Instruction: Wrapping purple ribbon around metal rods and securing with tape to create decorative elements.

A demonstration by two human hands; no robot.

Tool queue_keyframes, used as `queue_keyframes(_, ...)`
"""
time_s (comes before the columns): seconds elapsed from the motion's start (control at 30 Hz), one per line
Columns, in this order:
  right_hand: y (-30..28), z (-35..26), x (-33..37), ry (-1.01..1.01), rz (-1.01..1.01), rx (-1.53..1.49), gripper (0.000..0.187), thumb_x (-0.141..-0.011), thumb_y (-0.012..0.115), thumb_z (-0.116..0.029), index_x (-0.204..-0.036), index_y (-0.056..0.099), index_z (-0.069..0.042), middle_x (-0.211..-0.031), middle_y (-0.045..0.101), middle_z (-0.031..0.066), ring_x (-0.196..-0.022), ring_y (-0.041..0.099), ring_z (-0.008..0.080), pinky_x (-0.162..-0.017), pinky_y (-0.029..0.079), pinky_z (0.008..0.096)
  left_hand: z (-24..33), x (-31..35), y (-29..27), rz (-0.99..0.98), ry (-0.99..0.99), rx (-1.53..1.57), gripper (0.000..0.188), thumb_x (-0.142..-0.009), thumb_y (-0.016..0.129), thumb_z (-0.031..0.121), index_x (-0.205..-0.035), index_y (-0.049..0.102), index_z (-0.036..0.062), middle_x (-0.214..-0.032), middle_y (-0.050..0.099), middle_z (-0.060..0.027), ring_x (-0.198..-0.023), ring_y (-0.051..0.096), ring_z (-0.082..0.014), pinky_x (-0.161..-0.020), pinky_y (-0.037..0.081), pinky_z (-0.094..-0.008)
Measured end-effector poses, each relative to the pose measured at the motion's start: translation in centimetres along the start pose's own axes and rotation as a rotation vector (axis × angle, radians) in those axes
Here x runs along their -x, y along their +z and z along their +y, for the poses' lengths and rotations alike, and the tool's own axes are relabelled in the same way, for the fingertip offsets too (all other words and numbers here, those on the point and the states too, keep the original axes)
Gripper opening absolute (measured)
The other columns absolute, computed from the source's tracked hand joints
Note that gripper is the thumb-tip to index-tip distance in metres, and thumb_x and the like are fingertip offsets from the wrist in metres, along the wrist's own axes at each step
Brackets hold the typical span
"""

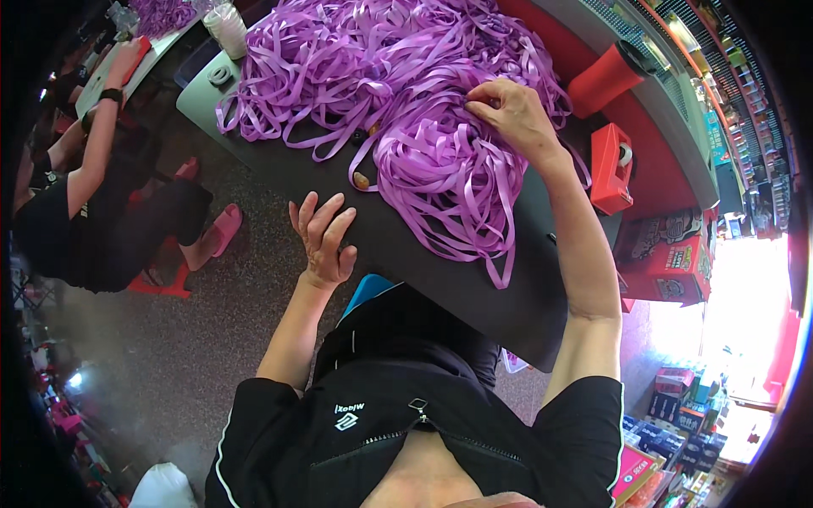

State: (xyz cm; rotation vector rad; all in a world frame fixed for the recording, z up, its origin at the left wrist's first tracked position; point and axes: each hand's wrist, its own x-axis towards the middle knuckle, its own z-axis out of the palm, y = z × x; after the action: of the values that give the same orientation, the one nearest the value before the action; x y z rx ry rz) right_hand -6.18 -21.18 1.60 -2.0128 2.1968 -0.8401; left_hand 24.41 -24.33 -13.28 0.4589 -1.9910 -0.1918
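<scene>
While the left hand [323, 241] hangs open near the edge of the dark table [440, 271], fingers loosely curled, the right hand [512, 118] is right at the heap of purple ribbons [449, 173], thumb and forefinger almost together; can't tell if they're pinching a strand. The heap's sprawled over the table's far side, loops trailing nearer. Red tape dispenser [610, 173] sits off to the right.

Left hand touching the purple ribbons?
No, the left hand is open, with bare dark tabletop showing between its fingers and the purple ribbons.
</scene>
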Motion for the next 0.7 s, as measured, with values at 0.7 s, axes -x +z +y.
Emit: queue_keyframes(0.7, -2.1, -14.3, 18.9, -0.314, -0.226, -0.163, 0.018, -0.075, 0.064, -0.011, -0.090, 0.057, -0.004, -0.078, 0.055, 0.0073, -0.071, 0.054, 0.0239, -0.063, 0.043, 0.0341, 1.3, -1.4, -1.9, -0.076, -0.036, 0.096, 0.044, -0.090, 0.039, 0.038, -0.119, 0.048, 0.0058, -0.124, 0.050, -0.0102, -0.127, 0.032, -0.0310, -0.107, 0.010, -0.0464)
